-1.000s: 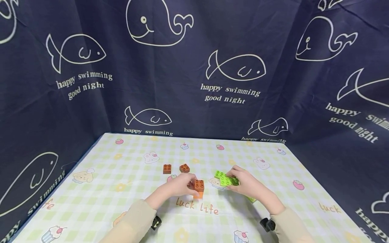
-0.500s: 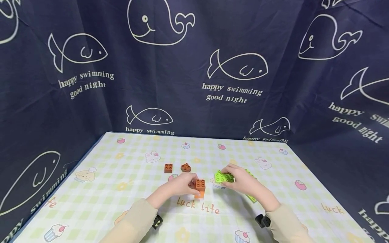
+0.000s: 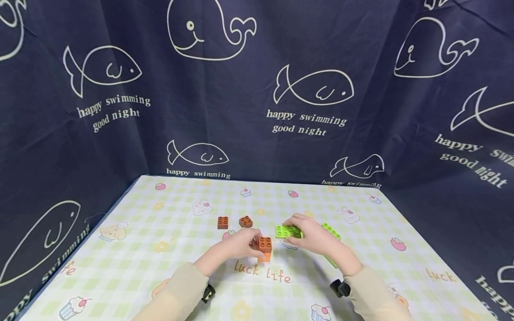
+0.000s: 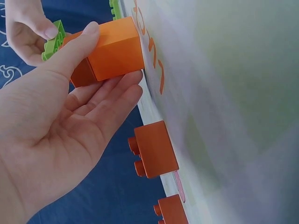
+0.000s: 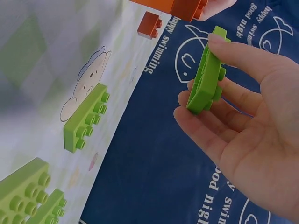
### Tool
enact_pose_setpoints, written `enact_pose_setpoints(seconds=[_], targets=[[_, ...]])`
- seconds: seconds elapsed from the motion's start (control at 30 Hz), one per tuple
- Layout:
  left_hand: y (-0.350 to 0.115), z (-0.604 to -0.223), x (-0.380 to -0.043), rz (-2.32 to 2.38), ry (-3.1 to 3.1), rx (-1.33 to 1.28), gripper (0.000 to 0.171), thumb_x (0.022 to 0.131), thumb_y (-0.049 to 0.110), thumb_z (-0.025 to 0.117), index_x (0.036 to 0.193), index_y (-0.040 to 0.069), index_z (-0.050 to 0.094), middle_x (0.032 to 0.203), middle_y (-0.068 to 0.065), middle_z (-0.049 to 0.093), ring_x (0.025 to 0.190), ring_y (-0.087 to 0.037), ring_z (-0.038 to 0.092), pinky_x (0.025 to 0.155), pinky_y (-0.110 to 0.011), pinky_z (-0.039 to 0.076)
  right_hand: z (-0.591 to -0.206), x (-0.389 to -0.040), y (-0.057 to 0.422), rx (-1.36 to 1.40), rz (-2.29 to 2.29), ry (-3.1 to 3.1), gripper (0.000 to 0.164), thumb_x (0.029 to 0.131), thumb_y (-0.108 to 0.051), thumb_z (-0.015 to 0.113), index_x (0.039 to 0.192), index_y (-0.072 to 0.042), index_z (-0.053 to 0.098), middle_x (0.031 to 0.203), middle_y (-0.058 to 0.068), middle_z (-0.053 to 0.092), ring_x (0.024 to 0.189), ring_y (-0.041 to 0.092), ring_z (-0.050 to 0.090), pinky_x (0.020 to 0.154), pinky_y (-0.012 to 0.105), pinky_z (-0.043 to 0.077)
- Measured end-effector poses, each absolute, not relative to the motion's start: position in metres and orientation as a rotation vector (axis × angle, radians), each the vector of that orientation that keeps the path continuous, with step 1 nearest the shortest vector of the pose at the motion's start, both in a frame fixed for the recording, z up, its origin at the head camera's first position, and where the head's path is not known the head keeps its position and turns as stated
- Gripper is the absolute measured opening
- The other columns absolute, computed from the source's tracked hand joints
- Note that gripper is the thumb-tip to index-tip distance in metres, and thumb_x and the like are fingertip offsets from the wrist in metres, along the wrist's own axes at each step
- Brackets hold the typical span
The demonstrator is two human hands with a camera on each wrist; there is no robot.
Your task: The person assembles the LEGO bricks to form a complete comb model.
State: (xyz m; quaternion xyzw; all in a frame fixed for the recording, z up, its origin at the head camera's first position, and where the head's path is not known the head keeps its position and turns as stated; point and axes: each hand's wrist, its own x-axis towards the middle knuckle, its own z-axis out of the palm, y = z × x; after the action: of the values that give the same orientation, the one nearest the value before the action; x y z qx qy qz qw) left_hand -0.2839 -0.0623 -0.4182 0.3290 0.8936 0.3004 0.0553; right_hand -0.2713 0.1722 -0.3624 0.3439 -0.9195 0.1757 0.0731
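My left hand [image 3: 242, 243] grips a small stack, an orange building brick [image 4: 119, 49] with a brown brick [image 3: 265, 243] on top of it. The thumb lies on one side of the stack and the fingers on the other, as the left wrist view shows. To the right of it, my right hand [image 3: 315, 234] holds a green brick [image 5: 206, 77] between thumb and fingers, raised off the table. The studs of that green brick face the palm side in the right wrist view. A short gap separates it from the stack.
Behind the left hand lie two loose brown bricks, one at the left [image 3: 222, 223] and one turned askew [image 3: 246, 221]. Several green bricks [image 5: 86, 119] lie right, partly hidden by the right arm in the head view. A checked cloth [image 3: 160, 285] covers the table; a dark blue curtain [image 3: 241, 111] stands behind.
My right hand has moved left with the green brick, closer to the stack, uncovering more green bricks on the right. The left hand has stayed at the stack.
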Motion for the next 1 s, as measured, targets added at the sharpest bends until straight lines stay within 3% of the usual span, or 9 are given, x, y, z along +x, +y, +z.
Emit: enact_pose_setpoints(seconds=[0.47,1.0], targets=[[-0.062,-0.419,-0.285,0.910,2.723,1.034,0.033,0.077,0.028,0.077,0.093,0.006,0.058,0.087,-0.001,0.064,0.074,-0.006,0.059,0.068,-0.017,0.050,-0.361,-0.272,0.161,1.097,0.528,-2.739,0.033,0.082,-0.020,0.071,0.110,-0.004,0.064,0.102,0.004,0.064,0.094,0.018,0.061,0.086,0.036,0.052],[-0.062,-0.418,-0.284,0.930,2.700,1.014,0.034,0.077,0.026,0.077,0.097,0.006,0.059,0.090,-0.001,0.064,0.075,-0.005,0.059,0.068,-0.015,0.049,-0.364,-0.274,0.150,1.163,0.578,-2.754,0.029,0.084,-0.018,0.070,0.110,-0.006,0.064,0.102,0.002,0.063,0.092,0.016,0.061,0.081,0.030,0.053]])
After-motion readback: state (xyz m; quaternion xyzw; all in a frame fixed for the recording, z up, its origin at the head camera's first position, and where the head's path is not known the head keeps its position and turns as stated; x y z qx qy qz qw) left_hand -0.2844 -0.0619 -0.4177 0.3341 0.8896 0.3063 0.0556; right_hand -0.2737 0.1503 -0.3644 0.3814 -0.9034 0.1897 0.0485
